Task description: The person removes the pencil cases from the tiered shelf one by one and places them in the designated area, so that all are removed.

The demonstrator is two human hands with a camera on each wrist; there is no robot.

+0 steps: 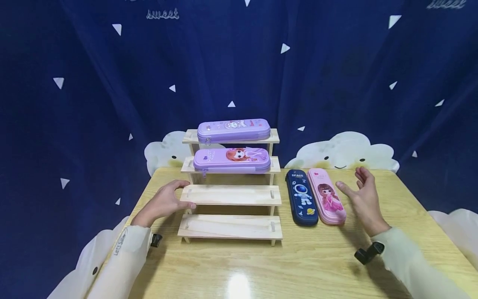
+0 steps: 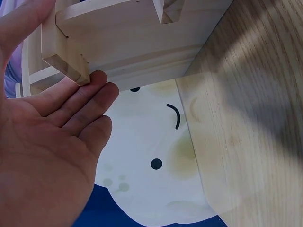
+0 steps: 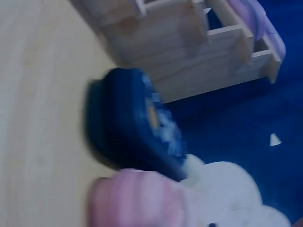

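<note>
A stepped wooden display rack (image 1: pixel 231 195) stands on the table; in the head view its two lower tiers are bare. My left hand (image 1: pixel 166 201) holds the left end of the second tier from the bottom, thumb at the front edge and fingers at the back. The left wrist view shows the fingers (image 2: pixel 94 101) against the wooden end. My right hand (image 1: pixel 364 203) is held open just right of a pink pencil case (image 1: pixel 326 197) with a doll print. Left of that lies a dark blue pencil case (image 1: pixel 301 197) with an astronaut, also seen blurred in the right wrist view.
A light purple pencil case (image 1: pixel 233 130) lies on the top tier, and another purple one with a red-haired doll (image 1: pixel 231 160) on the tier below. Behind the wooden table (image 1: pixel 209 270) hangs a dark blue curtain (image 1: pixel 231 62) with white triangles and clouds.
</note>
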